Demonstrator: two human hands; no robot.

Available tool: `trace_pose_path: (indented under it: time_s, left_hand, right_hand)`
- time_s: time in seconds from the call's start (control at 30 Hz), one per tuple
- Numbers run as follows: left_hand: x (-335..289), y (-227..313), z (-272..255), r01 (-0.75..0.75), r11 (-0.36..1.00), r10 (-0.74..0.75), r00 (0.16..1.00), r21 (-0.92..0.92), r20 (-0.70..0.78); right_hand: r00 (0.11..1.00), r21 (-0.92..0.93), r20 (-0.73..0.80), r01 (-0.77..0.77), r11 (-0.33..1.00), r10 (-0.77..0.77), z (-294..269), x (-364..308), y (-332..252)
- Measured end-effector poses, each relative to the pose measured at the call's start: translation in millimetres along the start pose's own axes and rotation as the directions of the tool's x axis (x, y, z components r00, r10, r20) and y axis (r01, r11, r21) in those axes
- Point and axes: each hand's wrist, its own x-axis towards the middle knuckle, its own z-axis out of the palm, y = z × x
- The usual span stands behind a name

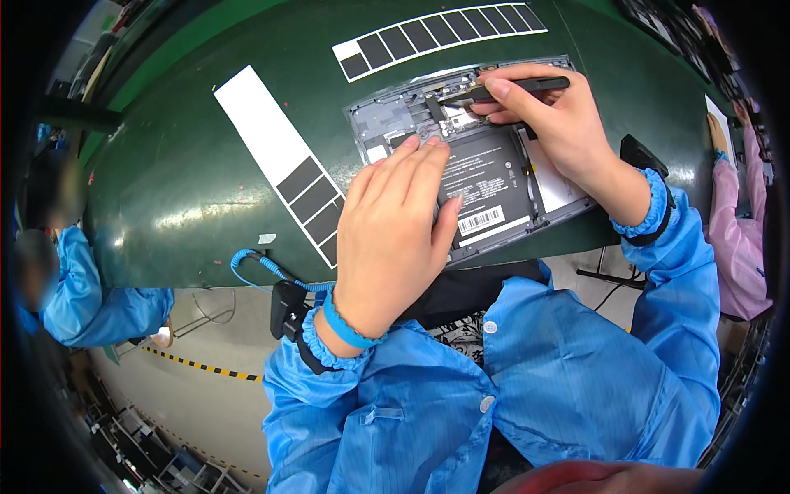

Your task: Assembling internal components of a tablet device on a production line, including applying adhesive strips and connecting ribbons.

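An opened electronic device (383, 121), probably a tablet, lies back side up on the table, its inner parts bare. A large black battery (492, 179) with a printed label and barcode fills much of its near half. My left hand (393, 221) rests flat across the device's left part and the battery's edge, fingers stretched out and holding nothing. In my right hand (568, 123), closed in a pinch, is a pair of black tweezers (543, 84). Their tips point left, down at the circuit area, close to a small black strip (434, 108). My hand covers part of the board.
On the green table (173, 173) lie a white sheet (257, 107) with black rectangular stickers and a second sticker strip (444, 31) beyond the device. A coiled blue cord (255, 255) hangs near my left wrist. People's sleeves show at the far left (78, 288) and right (736, 239).
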Motion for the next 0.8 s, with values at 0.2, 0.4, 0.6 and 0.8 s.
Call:
trace_pose_path:
  time_s: [0.2,0.4,0.6,0.8]
  left_hand:
    - [1,15,7,0.030,0.995,-0.026,0.999,0.096,-0.042]
    - [2,20,11,0.020,0.990,-0.009,0.997,0.143,-0.076]
    - [0,19,15,-0.005,0.988,0.021,0.994,0.155,-0.106]
    - [-1,17,14,0.002,0.992,0.012,0.994,0.122,-0.110]
  right_hand:
    - [1.000,-0.006,-0.015,-0.021,1.000,0.021,0,-2,1]
    - [1.000,0.021,-0.023,-0.004,1.000,0.005,-2,-2,-2]
    - [0.998,-0.017,0.054,0.018,1.000,-0.017,3,-10,-3]
    - [0.999,-0.012,-0.011,0.032,0.999,-0.032,3,-4,2]
